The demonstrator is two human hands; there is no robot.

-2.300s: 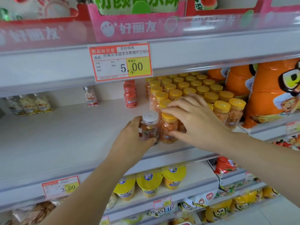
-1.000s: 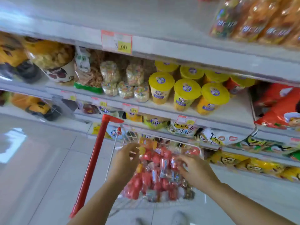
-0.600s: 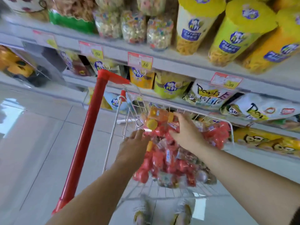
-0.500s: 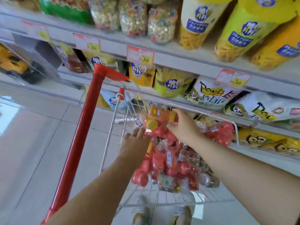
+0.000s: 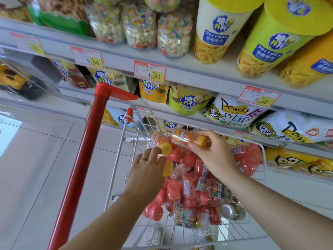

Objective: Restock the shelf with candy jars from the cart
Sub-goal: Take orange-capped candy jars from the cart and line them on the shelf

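As hands reach into the white wire cart (image 5: 189, 237):
right hand (image 5: 214, 156) pinches a clear orange-filled plastic jar (image 5: 185, 138); left hand (image 5: 146, 172), fingers relaxed, seemingly touches a round yellow lid (image 5: 165, 148).

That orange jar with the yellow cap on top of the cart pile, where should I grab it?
Probably best: take the yellow-capped jar round its body behind the cap, coming from the left with the left hand. It lies on its side atop the pile, cap toward you, and the right hand, holding another orange jar, blocks its right.
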